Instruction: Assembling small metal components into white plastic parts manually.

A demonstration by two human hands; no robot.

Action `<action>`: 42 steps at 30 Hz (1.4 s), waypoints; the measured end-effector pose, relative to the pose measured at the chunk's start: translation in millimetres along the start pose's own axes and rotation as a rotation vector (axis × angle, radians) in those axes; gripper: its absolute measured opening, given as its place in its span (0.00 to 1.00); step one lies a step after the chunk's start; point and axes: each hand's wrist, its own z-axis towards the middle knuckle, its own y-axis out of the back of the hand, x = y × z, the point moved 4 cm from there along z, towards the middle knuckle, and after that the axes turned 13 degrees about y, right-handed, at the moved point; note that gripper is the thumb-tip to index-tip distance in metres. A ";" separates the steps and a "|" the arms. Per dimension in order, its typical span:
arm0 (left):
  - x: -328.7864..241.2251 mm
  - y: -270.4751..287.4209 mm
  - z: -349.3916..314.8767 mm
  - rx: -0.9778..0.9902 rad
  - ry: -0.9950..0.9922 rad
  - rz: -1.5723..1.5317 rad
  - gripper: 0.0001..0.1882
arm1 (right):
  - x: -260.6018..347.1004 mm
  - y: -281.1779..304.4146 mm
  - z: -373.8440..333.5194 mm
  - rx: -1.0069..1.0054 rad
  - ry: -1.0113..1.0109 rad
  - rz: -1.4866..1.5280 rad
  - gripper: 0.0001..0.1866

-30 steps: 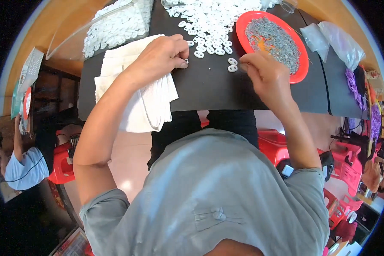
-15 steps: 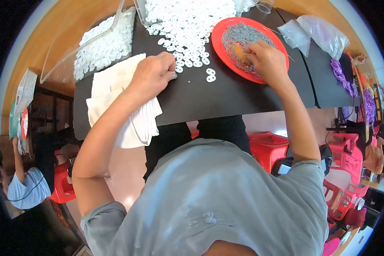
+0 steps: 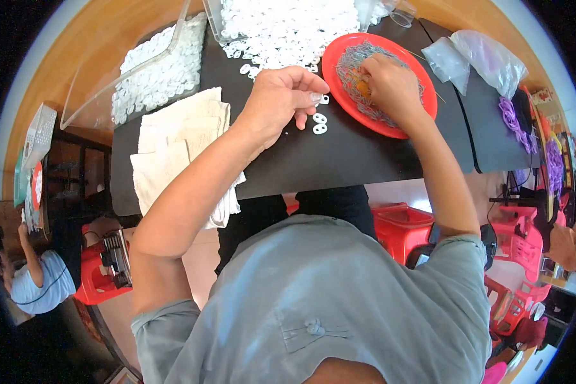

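Observation:
My left hand (image 3: 281, 102) is above the table, thumb and forefinger pinched by a small white two-holed piece (image 3: 324, 100). Just below it on the dark table lies a pair of similar white pieces (image 3: 320, 124). My right hand (image 3: 393, 83) reaches into a red plate (image 3: 335, 98) heaped with thin grey pieces (image 3: 385, 116). Its fingers are bent and closed among them, the tips hidden, beside an orange patch (image 3: 363, 88). Beyond my left hand, many white two-holed pieces (image 3: 281, 48) spill from a clear bin.
Folded cream cloths (image 3: 179, 121) lie at the table's left edge. Behind them stands a clear container (image 3: 157, 73) of white pieces. Plastic bags (image 3: 489, 57) and purple cord (image 3: 515, 121) are at the right. Red stools (image 3: 400, 227) stand below; another person (image 3: 41, 281) sits far left.
My left hand has lifted from beside the white pieces and moved right, toward the plate. My right hand has shifted slightly up and left over the grey pieces. The view has tilted a little.

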 end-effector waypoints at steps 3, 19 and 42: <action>0.9 4.5 3.5 -0.033 -0.043 -0.085 0.07 | 15.2 20.7 4.2 -0.067 -0.034 0.223 0.05; -7.2 22.5 -3.8 -0.130 -0.204 -0.213 0.05 | 75.3 22.4 33.7 0.015 -0.458 1.297 0.05; -17.2 18.6 -14.5 -0.255 -0.325 0.193 0.01 | -32.4 25.3 3.0 0.002 -0.423 0.255 0.07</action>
